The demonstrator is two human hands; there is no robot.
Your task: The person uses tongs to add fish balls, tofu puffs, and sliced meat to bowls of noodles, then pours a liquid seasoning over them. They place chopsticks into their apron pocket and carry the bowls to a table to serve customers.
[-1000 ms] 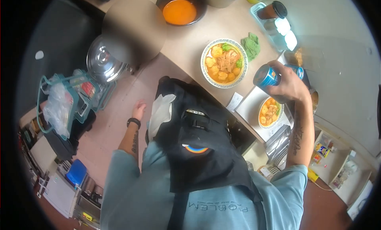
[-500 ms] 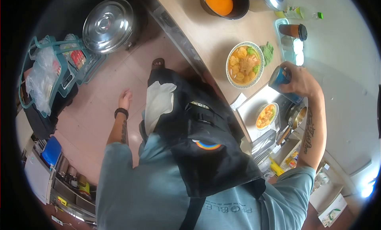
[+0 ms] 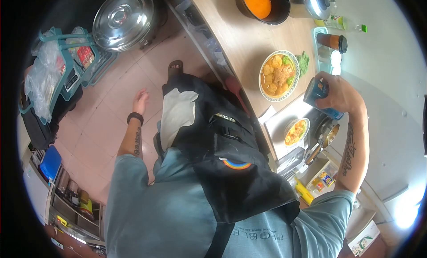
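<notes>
In the head view, my right hand (image 3: 340, 91) is wrapped around a blue cylindrical can (image 3: 319, 89), held tilted near the wall on the far side of the counter. Left of it on the counter stands a patterned bowl (image 3: 262, 89) of orange broth with yellow chunks, a brown topping and green leaves. A similar bowl (image 3: 287, 140) sits lower, on a white surface. My left hand (image 3: 140, 102) hangs over the tiled floor with fingers loosely stretched, holding nothing.
A black bowl of orange liquid (image 3: 284, 13) stands at the counter's far end, by a metal pot (image 3: 316, 6). A brown cup (image 3: 329, 41) and green-capped bottle (image 3: 351, 25) line the wall. Pans (image 3: 328, 133) lie nearby. On the left are a lidded steel pot (image 3: 120, 24) and a teal basket cart (image 3: 66, 75).
The view has shifted slightly, so the counter and its bowls appear a little lower and mostly further right. My right hand still grips the can; my left hand remains low at my side.
</notes>
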